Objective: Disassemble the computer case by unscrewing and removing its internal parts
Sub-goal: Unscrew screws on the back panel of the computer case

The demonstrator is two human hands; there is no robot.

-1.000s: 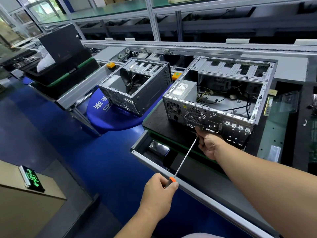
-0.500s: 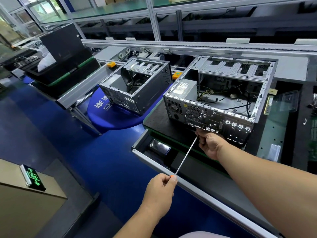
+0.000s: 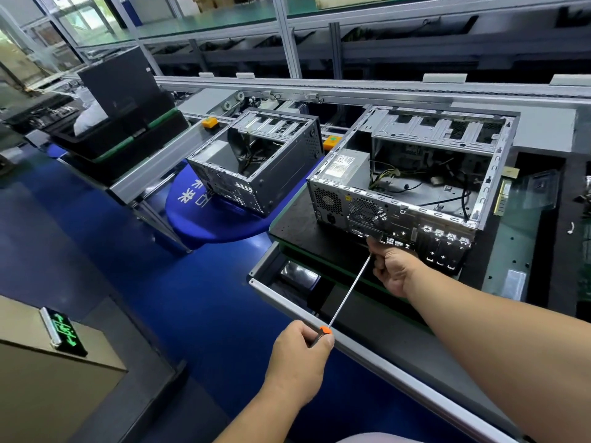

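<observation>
An open grey computer case (image 3: pixel 412 174) lies on its side on a black mat, rear panel toward me, with a power supply (image 3: pixel 347 167) and loose cables inside. My left hand (image 3: pixel 300 359) grips the orange-and-black handle of a long screwdriver (image 3: pixel 348 292). Its thin shaft runs up and right to the rear panel under the fan grille. My right hand (image 3: pixel 395 270) pinches the shaft near its tip, against the panel. The tip itself is hidden by my fingers.
A second open case (image 3: pixel 256 174) sits to the left on a blue round stool (image 3: pixel 204 215). A grey metal rail (image 3: pixel 367 350) edges the bench in front of me. A glass plate (image 3: pixel 518 225) with small parts lies right of the case. Conveyor frames run behind.
My left hand has shifted its grip on the handle, so the orange collar shows again. The shaft and my right hand stay at the same spot on the rear panel.
</observation>
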